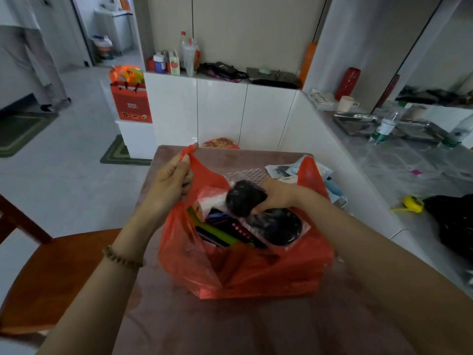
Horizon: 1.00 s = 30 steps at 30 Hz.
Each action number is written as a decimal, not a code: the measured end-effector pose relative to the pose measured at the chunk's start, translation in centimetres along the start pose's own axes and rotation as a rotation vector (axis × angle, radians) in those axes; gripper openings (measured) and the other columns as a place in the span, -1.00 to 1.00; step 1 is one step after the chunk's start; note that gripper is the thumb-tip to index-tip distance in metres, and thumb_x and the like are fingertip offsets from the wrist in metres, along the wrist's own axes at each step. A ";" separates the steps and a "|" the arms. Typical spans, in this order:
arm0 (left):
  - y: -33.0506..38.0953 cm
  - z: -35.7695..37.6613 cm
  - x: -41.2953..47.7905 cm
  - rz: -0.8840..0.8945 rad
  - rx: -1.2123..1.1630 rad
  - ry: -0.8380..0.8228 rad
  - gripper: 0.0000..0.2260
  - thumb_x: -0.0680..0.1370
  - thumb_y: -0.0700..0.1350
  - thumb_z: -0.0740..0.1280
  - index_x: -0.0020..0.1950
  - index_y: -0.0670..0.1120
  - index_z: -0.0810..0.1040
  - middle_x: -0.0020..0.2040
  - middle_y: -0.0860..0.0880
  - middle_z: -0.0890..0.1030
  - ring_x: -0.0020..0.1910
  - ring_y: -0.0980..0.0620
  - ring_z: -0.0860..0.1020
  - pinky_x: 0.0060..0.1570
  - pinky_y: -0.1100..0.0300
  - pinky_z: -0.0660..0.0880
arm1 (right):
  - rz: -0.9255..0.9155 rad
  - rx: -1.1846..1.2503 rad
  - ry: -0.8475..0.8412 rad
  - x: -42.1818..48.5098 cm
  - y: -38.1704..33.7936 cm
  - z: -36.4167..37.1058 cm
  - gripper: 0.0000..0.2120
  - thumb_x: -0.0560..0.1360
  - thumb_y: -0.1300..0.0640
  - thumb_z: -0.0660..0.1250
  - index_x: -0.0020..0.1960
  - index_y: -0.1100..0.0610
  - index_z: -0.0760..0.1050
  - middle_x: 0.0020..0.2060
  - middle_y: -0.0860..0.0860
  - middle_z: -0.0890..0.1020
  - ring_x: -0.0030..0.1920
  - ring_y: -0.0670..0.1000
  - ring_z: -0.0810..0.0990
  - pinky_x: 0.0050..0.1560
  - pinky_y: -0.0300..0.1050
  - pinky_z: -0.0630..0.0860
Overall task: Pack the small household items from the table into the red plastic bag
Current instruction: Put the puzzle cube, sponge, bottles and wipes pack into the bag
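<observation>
The red plastic bag [245, 272] stands open in the middle of the brown table [230, 326]. My left hand [171, 180] pinches its left handle and holds it up. My right hand [279, 194] is over the bag's mouth, shut on a round black item in clear wrap [243, 197]. Under it in the bag lies a second round black item [281, 228], next to a green and black package [220, 233] and a white packet [212, 201]. Behind the bag, several small packets [284, 171] and a bubble-wrap piece [245, 172] still lie on the table.
A wooden chair [51, 275] stands at the table's left. White cabinets [220, 108] with bottles on top stand behind, and a red gift bag [130, 98] sits to their left. At right a counter holds metal trays [358, 124] and a yellow tape measure [413, 203].
</observation>
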<state>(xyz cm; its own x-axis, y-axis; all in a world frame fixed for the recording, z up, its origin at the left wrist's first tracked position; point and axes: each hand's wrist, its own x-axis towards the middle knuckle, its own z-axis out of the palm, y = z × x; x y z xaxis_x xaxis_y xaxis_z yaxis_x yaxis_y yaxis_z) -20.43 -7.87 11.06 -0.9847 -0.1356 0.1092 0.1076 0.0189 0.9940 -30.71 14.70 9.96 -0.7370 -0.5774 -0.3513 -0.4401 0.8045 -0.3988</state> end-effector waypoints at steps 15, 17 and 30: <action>-0.1 -0.2 0.1 -0.016 0.014 0.038 -0.68 0.67 -0.03 0.03 0.40 0.07 0.37 -0.46 0.14 0.23 -0.52 0.20 0.17 -0.56 0.36 0.17 | -0.141 0.086 -0.174 1.1 -3.2 3.1 -0.61 0.34 0.00 0.51 -0.03 0.29 0.57 -0.16 0.15 0.65 -0.19 -0.06 0.55 -0.11 -0.16 0.46; -0.1 -0.2 0.1 -0.016 0.012 0.028 -0.68 0.66 -0.02 0.03 0.40 0.09 0.36 -0.47 0.14 0.23 -0.52 0.20 0.17 -0.56 0.36 0.17 | -0.200 0.366 0.012 -0.2 -2.1 2.2 -0.72 0.37 0.00 0.49 0.00 0.13 0.60 -0.08 0.01 0.69 -0.08 -0.10 0.62 0.04 -0.19 0.51; 0.9 1.3 0.5 -0.010 0.016 0.067 -0.68 0.66 -0.02 0.05 0.34 -0.01 0.45 -0.38 0.05 0.25 -0.52 0.21 0.19 -0.54 0.38 0.16 | 0.234 1.180 0.412 -3.9 4.9 -1.1 -0.72 0.39 -0.07 0.44 -0.12 0.15 0.52 -0.36 0.00 0.54 -0.34 -0.05 0.50 -0.14 -0.15 0.42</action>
<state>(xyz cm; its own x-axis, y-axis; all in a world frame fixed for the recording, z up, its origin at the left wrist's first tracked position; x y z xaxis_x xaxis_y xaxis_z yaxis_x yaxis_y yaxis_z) -21.03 -6.63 12.02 -0.9743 -0.2019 0.0997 0.0951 0.0327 0.9949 -30.52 21.09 10.28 -0.9328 -0.1821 -0.3111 0.2870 0.1467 -0.9466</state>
